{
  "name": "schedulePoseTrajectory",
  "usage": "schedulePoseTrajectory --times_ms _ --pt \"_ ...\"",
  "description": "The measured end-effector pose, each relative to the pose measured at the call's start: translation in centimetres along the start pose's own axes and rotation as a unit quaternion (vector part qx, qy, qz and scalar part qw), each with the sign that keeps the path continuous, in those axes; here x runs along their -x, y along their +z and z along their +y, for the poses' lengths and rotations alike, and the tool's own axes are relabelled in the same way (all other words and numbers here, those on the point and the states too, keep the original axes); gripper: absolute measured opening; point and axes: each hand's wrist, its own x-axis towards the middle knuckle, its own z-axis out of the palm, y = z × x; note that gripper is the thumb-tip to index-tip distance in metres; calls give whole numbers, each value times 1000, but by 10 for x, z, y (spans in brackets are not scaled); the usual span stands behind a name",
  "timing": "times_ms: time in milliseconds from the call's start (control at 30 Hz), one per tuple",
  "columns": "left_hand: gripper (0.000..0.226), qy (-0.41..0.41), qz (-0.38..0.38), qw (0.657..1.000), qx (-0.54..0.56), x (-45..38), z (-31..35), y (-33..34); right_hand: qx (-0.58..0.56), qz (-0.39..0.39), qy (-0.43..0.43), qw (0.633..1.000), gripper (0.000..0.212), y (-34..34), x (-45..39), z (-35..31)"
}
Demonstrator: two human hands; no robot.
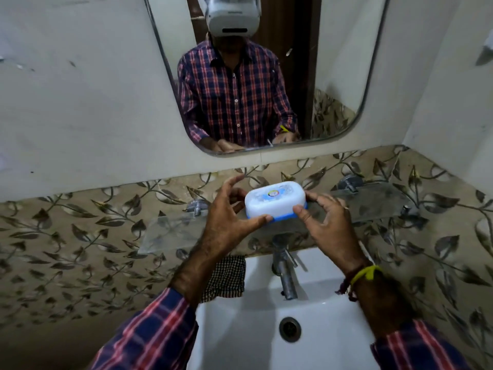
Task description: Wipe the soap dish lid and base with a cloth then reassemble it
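The soap dish point(276, 201) is closed, white lid on blue base; what is inside cannot be seen. The left hand point(229, 217) at 9 o'clock and the right hand point(326, 222) at 3 o'clock hold it over the glass shelf point(170, 231). The cloth point(226, 279) lies at 7 o'clock, on the sink point(240, 329) rim.

a white sink point(240, 340) sits at the bottom, with a round drain point(290, 329) in its bowl and a metal tap point(285, 268) rising at the back. above the tap a clear glass shelf point(170, 231) runs along the wall on metal brackets point(196, 205). leaf-patterned tiles point(80, 236) cover the lower wall, and a rounded mirror point(253, 76) hangs higher up.
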Motion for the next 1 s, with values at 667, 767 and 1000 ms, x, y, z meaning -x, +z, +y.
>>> schedulePoseTrajectory --times_ms 667,767,1000 --pt "109 -49 81 986 -137 25 -17 33 96 -22 -63 993 58 11 8 11" --pt "106 -42 94 982 -161 30 -11 35 114 -29 -62 991 56 8 11 7" --pt "79 66 165 948 -266 66 -14 34 118 98 -109 982 32 13 51 -2"
